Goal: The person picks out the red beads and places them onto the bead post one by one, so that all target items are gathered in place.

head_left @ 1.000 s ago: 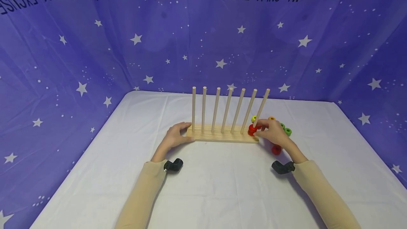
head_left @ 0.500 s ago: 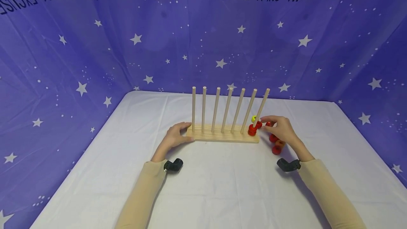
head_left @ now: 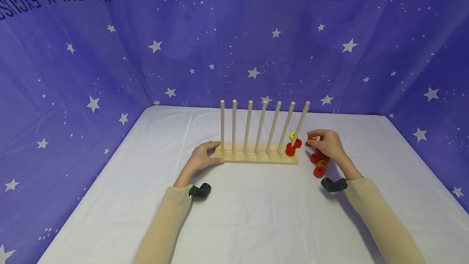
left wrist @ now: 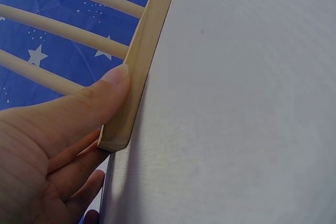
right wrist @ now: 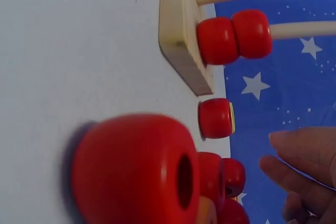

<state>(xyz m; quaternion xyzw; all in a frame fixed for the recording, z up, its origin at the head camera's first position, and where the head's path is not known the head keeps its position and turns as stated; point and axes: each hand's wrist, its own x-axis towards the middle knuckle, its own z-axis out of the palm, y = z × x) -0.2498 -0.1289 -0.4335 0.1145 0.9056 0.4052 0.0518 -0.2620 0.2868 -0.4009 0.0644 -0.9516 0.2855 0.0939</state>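
The left hand (head_left: 200, 156) grips the left end of a wooden base (head_left: 256, 158) with upright pegs; its thumb lies along the base's front edge in the left wrist view. Two red beads (right wrist: 234, 38) are stacked at the foot of the rightmost peg (head_left: 301, 121). The right hand (head_left: 327, 145) hovers at the loose beads right of the base, near a red bead (head_left: 310, 141). In the right wrist view, thumb and forefinger are slightly apart with nothing between them. The hand partly hides the beads below it in the head view.
Loose red beads (head_left: 318, 171) and an orange-brown bead (head_left: 323, 164) lie in front of the right hand. A yellow bead (head_left: 292, 136) and another red bead (head_left: 298, 143) lie just behind the base's right end. A starry blue cloth hangs behind the white-covered table (head_left: 249, 215).
The right hand has let go of the upper red bead on the rightmost peg and moved right over the loose beads. The left hand has kept its hold on the base.
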